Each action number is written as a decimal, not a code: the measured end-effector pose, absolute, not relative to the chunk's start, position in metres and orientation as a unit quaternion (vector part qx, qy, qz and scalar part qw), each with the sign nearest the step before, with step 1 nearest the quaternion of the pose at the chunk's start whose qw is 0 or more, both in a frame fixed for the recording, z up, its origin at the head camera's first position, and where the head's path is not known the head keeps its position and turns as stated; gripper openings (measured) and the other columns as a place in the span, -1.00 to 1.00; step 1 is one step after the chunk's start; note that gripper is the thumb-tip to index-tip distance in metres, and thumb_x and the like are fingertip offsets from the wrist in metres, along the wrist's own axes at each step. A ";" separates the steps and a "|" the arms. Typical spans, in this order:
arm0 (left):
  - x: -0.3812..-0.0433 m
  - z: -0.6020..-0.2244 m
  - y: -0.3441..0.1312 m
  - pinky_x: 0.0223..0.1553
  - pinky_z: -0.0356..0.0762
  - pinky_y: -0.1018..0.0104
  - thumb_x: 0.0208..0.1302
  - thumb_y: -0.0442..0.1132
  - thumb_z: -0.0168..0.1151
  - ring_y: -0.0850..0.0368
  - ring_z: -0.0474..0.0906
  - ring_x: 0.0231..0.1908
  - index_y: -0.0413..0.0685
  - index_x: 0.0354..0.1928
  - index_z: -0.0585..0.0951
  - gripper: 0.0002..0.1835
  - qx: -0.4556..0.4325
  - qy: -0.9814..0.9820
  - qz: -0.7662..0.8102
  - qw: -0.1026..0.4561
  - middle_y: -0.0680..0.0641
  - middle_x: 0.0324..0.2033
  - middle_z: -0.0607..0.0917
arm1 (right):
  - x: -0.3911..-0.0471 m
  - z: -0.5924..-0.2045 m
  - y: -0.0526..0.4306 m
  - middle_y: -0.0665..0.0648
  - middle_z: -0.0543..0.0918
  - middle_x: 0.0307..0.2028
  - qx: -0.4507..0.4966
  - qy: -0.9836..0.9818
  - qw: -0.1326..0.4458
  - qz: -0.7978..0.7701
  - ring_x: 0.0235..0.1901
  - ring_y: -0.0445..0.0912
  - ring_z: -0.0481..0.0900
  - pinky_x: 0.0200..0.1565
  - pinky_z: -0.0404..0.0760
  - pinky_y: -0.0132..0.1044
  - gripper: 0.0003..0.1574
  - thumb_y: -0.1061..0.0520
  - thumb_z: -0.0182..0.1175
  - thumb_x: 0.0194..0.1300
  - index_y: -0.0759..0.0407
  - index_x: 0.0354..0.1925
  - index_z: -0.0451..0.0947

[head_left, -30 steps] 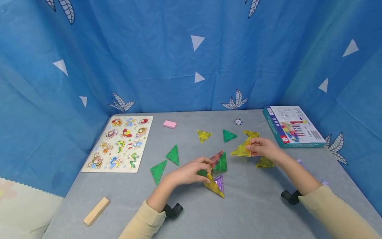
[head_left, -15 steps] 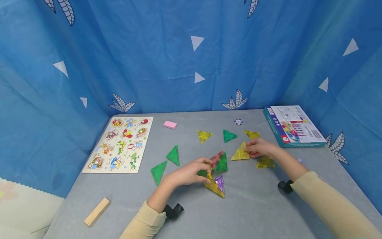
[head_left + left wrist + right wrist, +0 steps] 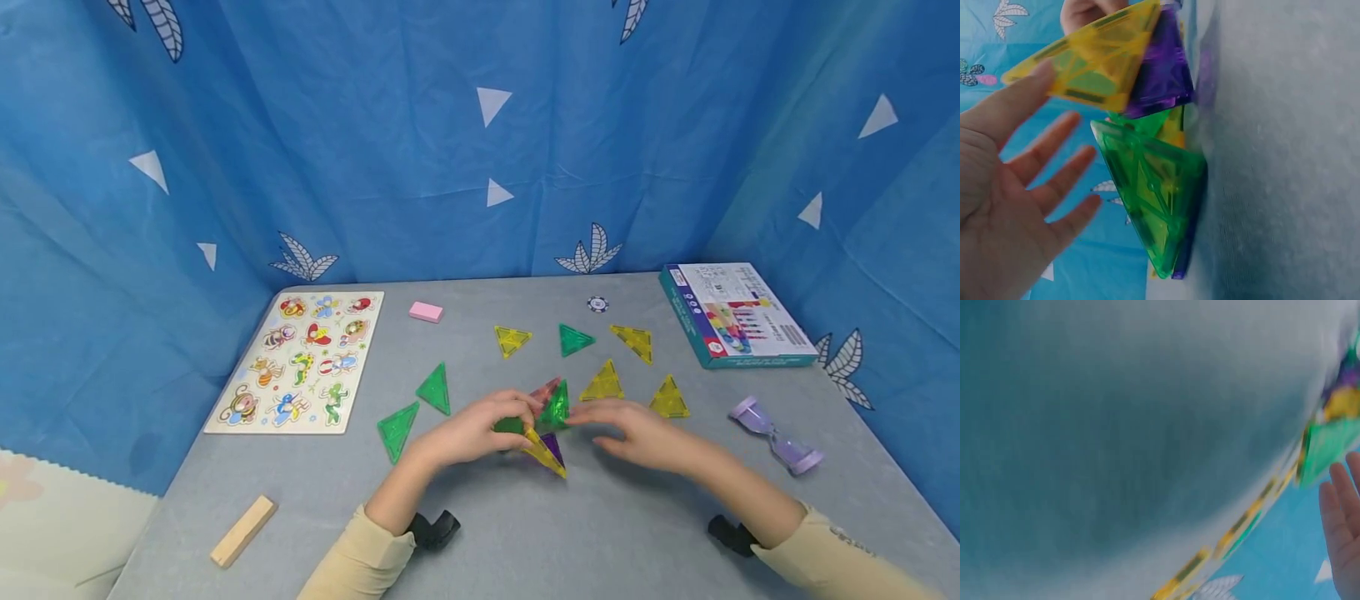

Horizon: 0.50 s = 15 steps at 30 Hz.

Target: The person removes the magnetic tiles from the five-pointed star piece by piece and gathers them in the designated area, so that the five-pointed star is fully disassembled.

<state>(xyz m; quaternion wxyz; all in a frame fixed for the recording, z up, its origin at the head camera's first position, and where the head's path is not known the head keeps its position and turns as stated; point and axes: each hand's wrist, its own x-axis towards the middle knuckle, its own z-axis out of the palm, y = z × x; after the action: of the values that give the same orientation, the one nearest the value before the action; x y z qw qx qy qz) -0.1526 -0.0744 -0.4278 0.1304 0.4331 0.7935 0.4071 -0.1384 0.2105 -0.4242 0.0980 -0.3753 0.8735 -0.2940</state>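
My left hand [image 3: 480, 427] pinches a yellow triangular magnetic tile [image 3: 545, 455], its thumb on the tile's face and its other fingers spread in the left wrist view. Joined around that tile is a small standing cluster with a purple tile [image 3: 1163, 72], a green tile [image 3: 1154, 194] and a red tile [image 3: 545, 391]. My right hand [image 3: 637, 432] has straight fingers, their tips at the green tile [image 3: 556, 405] on the cluster's right side. Part of the cluster is hidden behind the left fingers.
Loose yellow tiles [image 3: 603, 382] and a green tile [image 3: 575, 340] lie behind. Two green tiles [image 3: 433, 389] lie left. A purple hourglass [image 3: 776, 435] and box [image 3: 738, 317] are right; an insect puzzle board [image 3: 296, 362], wooden block [image 3: 243, 532] and pink block [image 3: 426, 312] are left.
My right hand has set its yellow tile down on the table, let go and moved left to the cluster. The yellow tile in my left hand has tilted up slightly.
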 end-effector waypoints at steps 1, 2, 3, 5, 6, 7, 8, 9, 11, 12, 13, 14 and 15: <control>-0.152 -0.426 -0.074 0.09 0.39 0.18 0.25 -0.16 0.22 0.23 0.34 0.16 0.12 -0.25 0.53 -0.92 0.430 0.783 0.430 0.132 -0.01 0.11 0.51 | -0.133 -0.426 0.207 0.03 0.50 0.15 -0.383 0.873 0.101 -0.285 0.15 0.02 0.42 0.03 0.47 0.01 -0.39 0.27 0.28 0.15 0.02 0.19 0.45; -0.151 -0.425 -0.074 0.08 0.40 0.15 0.26 -0.18 0.21 0.23 0.37 0.14 0.10 -0.23 0.54 -0.93 0.425 0.770 0.456 0.136 -0.01 0.08 0.54 | -0.128 -0.427 0.203 0.01 0.46 0.18 -0.385 0.872 0.108 -0.281 0.18 0.01 0.39 0.06 0.45 0.01 -0.34 0.22 0.31 0.14 -0.03 0.22 0.41; -0.150 -0.424 -0.073 0.05 0.43 0.13 0.27 -0.20 0.20 0.23 0.41 0.09 0.09 -0.22 0.54 -0.93 0.419 0.759 0.480 0.136 -0.01 0.03 0.57 | -0.124 -0.428 0.200 -0.01 0.43 0.21 -0.381 0.873 0.121 -0.280 0.21 0.01 0.36 0.08 0.43 0.02 -0.29 0.16 0.32 0.14 -0.06 0.25 0.37; -0.148 -0.422 -0.072 -0.01 0.47 0.13 0.28 -0.24 0.18 0.22 0.49 -0.01 0.06 -0.20 0.56 -0.92 0.400 0.741 0.522 0.132 0.00 -0.09 0.61 | -0.118 -0.429 0.195 -0.01 0.41 0.22 -0.363 0.875 0.141 -0.287 0.22 0.01 0.33 0.09 0.43 0.01 -0.23 0.02 0.35 0.12 -0.05 0.28 0.32; -0.147 -0.421 -0.071 -0.04 0.49 0.14 0.28 -0.27 0.18 0.20 0.52 -0.06 0.03 -0.20 0.56 -0.91 0.388 0.735 0.541 0.126 0.00 -0.14 0.62 | -0.116 -0.429 0.193 0.01 0.41 0.21 -0.350 0.875 0.151 -0.298 0.20 0.01 0.35 0.07 0.44 0.00 -0.20 -0.03 0.36 0.10 -0.03 0.28 0.32; -0.145 -0.419 -0.070 -0.07 0.51 0.16 0.28 -0.29 0.17 0.18 0.54 -0.10 0.01 -0.19 0.56 -0.91 0.375 0.729 0.560 0.120 0.01 -0.19 0.62 | -0.114 -0.429 0.191 0.03 0.43 0.19 -0.339 0.873 0.157 -0.314 0.17 0.02 0.38 0.05 0.46 -0.01 -0.19 -0.07 0.36 0.09 0.01 0.27 0.33; -0.143 -0.418 -0.069 -0.12 0.53 0.19 0.28 -0.31 0.18 0.17 0.55 -0.12 0.00 -0.19 0.56 -0.91 0.360 0.724 0.577 0.112 0.01 -0.22 0.61 | -0.113 -0.430 0.189 0.07 0.45 0.18 -0.327 0.869 0.163 -0.334 0.15 0.03 0.40 0.04 0.47 -0.02 -0.18 -0.09 0.36 0.08 0.07 0.26 0.33; -0.142 -0.416 -0.068 -0.14 0.54 0.20 0.27 -0.33 0.18 0.15 0.56 -0.14 -0.03 -0.20 0.56 -0.91 0.348 0.721 0.591 0.100 -0.01 -0.25 0.61 | -0.112 -0.430 0.187 0.10 0.46 0.15 -0.316 0.863 0.168 -0.358 0.12 0.04 0.43 0.02 0.49 -0.04 -0.18 -0.10 0.36 0.08 0.14 0.24 0.34; -0.139 -0.413 -0.066 -0.18 0.55 0.17 0.27 -0.35 0.17 0.12 0.57 -0.16 -0.09 -0.20 0.54 -0.92 0.326 0.707 0.622 0.084 -0.05 -0.26 0.61 | -0.110 -0.431 0.183 0.16 0.51 0.10 -0.289 0.846 0.175 -0.411 0.06 0.05 0.48 -0.01 0.52 -0.10 -0.21 -0.08 0.35 0.09 0.23 0.20 0.37; -0.137 -0.412 -0.065 -0.20 0.56 0.13 0.27 -0.35 0.17 0.11 0.57 -0.17 -0.13 -0.20 0.53 -0.92 0.317 0.699 0.636 0.077 -0.07 -0.26 0.61 | -0.109 -0.432 0.181 0.18 0.53 0.07 -0.274 0.835 0.178 -0.443 0.02 0.05 0.52 -0.03 0.54 -0.15 -0.25 -0.05 0.35 0.11 0.25 0.18 0.39; -0.136 -0.411 -0.064 -0.23 0.56 0.08 0.27 -0.33 0.18 0.11 0.58 -0.19 -0.14 -0.21 0.53 -0.92 0.310 0.690 0.650 0.071 -0.09 -0.27 0.62 | -0.108 -0.432 0.180 0.21 0.55 0.03 -0.257 0.826 0.176 -0.469 0.00 0.05 0.54 -0.05 0.55 -0.19 -0.30 -0.02 0.34 0.12 0.27 0.15 0.41; -0.135 -0.410 -0.063 -0.24 0.55 0.01 0.27 -0.31 0.19 0.11 0.59 -0.21 -0.16 -0.22 0.52 -0.90 0.304 0.681 0.663 0.067 -0.10 -0.28 0.62 | -0.108 -0.432 0.178 0.22 0.57 -0.01 -0.244 0.820 0.168 -0.491 -0.04 0.02 0.56 -0.08 0.57 -0.22 -0.37 0.00 0.32 0.14 0.28 0.11 0.45; -0.135 -0.410 -0.063 -0.25 0.54 -0.07 0.27 -0.28 0.20 0.11 0.60 -0.23 -0.17 -0.23 0.51 -0.88 0.301 0.672 0.674 0.064 -0.12 -0.29 0.63 | -0.107 -0.432 0.177 0.21 0.60 -0.05 -0.231 0.815 0.155 -0.508 -0.09 -0.01 0.59 -0.12 0.58 -0.25 -0.43 0.02 0.31 0.16 0.28 0.07 0.48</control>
<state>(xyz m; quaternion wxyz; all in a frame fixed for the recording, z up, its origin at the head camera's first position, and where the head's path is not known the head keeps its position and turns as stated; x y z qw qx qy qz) -0.1348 -0.0626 -0.4097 0.0641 0.3008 0.6719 0.6738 -0.1073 0.1774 -0.4317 0.1548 -0.2312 0.8154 -0.5077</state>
